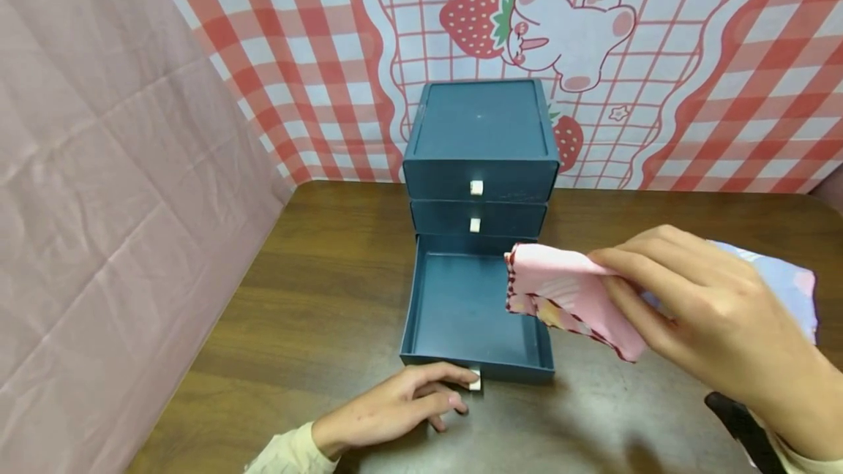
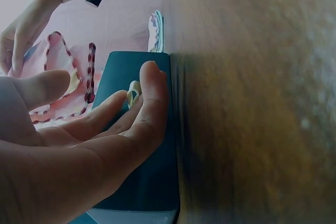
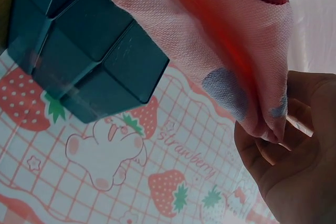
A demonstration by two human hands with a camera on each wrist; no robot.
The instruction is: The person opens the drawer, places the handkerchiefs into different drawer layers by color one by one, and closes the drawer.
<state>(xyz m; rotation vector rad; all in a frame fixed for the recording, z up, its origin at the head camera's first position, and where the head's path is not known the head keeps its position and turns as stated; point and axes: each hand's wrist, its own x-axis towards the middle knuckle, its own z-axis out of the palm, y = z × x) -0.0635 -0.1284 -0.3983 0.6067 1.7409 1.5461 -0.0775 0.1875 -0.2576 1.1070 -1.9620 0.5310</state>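
Observation:
Between thumb and fingers, my right hand pinches a folded pink cloth with a dark red stitched edge. The cloth hangs in the air above the right side of an open bottom drawer. From the right wrist view, the folded pink cloth shows blue patches and a fold gaping open. My left hand lies in front of the drawer, its index finger touching the small white pull tab. In the left wrist view, the thumb stands apart from the pull tab. Nothing is seen inside the drawer.
The dark blue drawer cabinet stands against a strawberry-print curtain, its two upper drawers closed. A light blue cloth lies on the wooden table at right, partly behind my right hand. A pinkish sheet hangs on the left.

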